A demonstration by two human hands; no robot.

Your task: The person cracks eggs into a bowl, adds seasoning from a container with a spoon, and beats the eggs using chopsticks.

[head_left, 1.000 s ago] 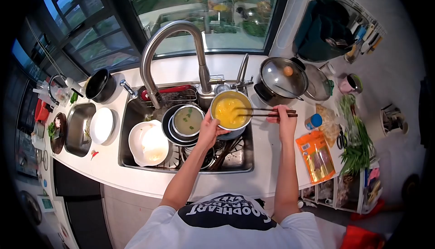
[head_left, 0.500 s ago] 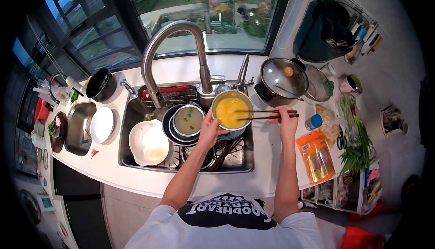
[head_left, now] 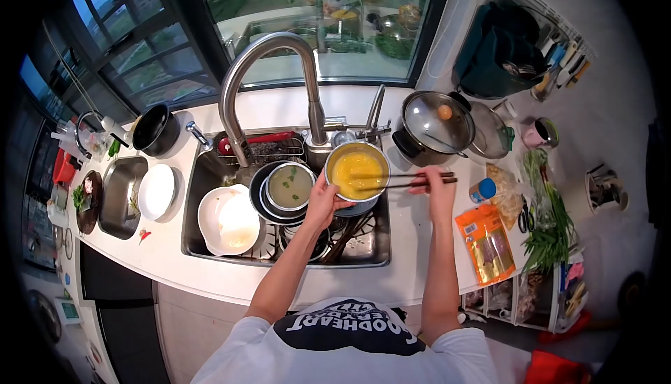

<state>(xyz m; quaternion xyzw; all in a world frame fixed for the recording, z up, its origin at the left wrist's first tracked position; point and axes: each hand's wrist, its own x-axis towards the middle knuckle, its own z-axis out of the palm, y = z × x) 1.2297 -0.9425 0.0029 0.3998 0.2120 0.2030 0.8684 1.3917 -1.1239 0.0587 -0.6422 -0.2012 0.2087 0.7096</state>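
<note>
My left hand [head_left: 323, 202] grips the near left rim of a metal bowl [head_left: 386, 187] and holds it tilted above the right part of the sink. Yellow beaten egg [head_left: 355, 171] lies in the bowl. My right hand [head_left: 435, 185] is closed round a pair of dark chopsticks [head_left: 402, 180], whose tips dip into the egg. Left of the bowl, a pot of cloudy liquid with green bits [head_left: 291, 185] stands among stacked pans in the sink.
A white bowl [head_left: 229, 221] lies in the sink [head_left: 349, 265] under the tall faucet [head_left: 265, 43]. Right of it are a lidded pot [head_left: 437, 122], blue-capped jar [head_left: 484, 189], orange packet [head_left: 486, 244] and green vegetables [head_left: 549, 234]. A white plate [head_left: 157, 193] and black pot [head_left: 156, 131] stand left.
My right hand has shifted slightly left and down, and the chopstick tips have moved within the egg. My left hand and the bowl hold nearly the same place.
</note>
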